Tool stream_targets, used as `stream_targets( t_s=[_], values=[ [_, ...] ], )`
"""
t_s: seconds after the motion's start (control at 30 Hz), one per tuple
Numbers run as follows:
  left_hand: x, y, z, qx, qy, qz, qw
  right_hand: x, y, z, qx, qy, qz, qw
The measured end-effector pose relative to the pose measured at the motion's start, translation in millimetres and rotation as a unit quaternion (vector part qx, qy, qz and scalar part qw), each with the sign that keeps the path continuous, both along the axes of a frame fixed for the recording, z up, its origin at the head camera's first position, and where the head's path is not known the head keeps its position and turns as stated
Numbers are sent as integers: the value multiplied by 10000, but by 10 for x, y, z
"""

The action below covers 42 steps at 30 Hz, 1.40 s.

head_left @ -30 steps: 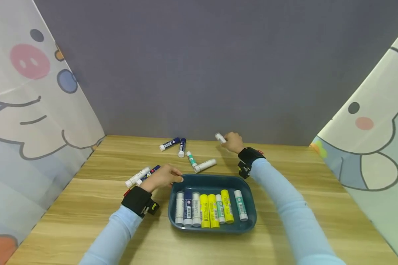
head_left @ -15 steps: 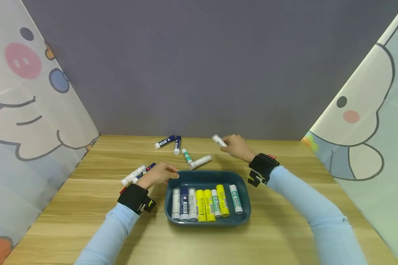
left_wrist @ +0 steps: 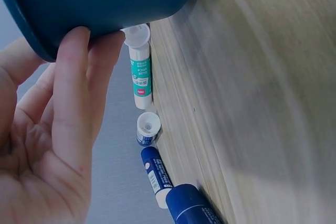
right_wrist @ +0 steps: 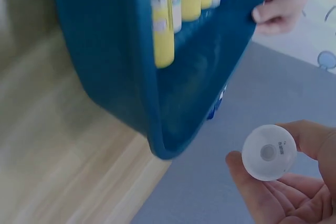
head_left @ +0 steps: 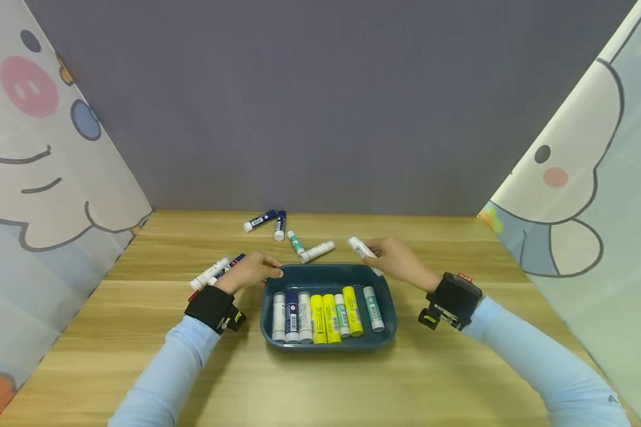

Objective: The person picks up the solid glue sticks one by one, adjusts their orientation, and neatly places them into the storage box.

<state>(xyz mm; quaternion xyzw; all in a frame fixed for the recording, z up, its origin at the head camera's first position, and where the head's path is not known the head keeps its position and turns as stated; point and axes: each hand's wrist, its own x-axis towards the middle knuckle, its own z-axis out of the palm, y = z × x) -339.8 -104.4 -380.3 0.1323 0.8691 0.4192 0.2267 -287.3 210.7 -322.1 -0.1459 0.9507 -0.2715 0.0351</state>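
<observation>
My left hand point(head_left: 250, 271) pinches the rim of a dark teal plastic tray point(head_left: 328, 347) at its far left corner. In the left wrist view, its fingers point(left_wrist: 73, 87) lie against the tray's outer wall. A white glue stick point(head_left: 361, 247) is held between the thumb and fingers of my right hand point(head_left: 402, 261), tilted, by the tray's far right corner. The round white end of this glue stick point(right_wrist: 269, 152) faces the camera in the right wrist view. Inside the tray, white, navy, yellow point(head_left: 318, 319) and green-and-white glue sticks stand in a row, with one green-and-white stick point(head_left: 373, 309) apart at the right.
Behind the tray lie a small green-and-white glue stick point(head_left: 296, 242) and a white one point(head_left: 317, 251), touching. Two navy ones point(head_left: 280, 225) are farther back, by the grey wall point(head_left: 320, 107). A white glue stick point(head_left: 209, 273) and a navy one lie left of my left hand.
My right hand has brought the white glue stick from the back of the table nearer to the tray's far right corner. My left hand stays on the rim. The head view has shifted slightly.
</observation>
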Motion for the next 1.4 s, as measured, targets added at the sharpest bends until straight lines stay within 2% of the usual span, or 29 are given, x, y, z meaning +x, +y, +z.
stream_targets(
  t_s=[0.13,0.3,0.47,0.63,0.87,1.17,1.4],
  values=[
    [-37,-34,24,-33,16,-47,10000,170,-20,-12,262,-162,-133,9994],
    [-56,-94,13,-45,47,22,10000,306,-100,-69,635,-365,-198,9971],
    [-51,-107,-52,159,34,0,9999,412,-175,-163,1237,-402,-52,9915],
    [-37,-104,-96,149,10,25,9999,472,-244,-251,1640,-255,138,9860],
    [-11,-96,-98,168,-9,74,9998,480,-356,-344,1666,-579,80,9843],
    [21,-110,-142,126,-47,152,9998,523,-422,-453,1823,-664,52,9810],
    [5,-90,-133,146,-71,208,9997,571,-408,-461,1809,-617,71,9815]
  ],
)
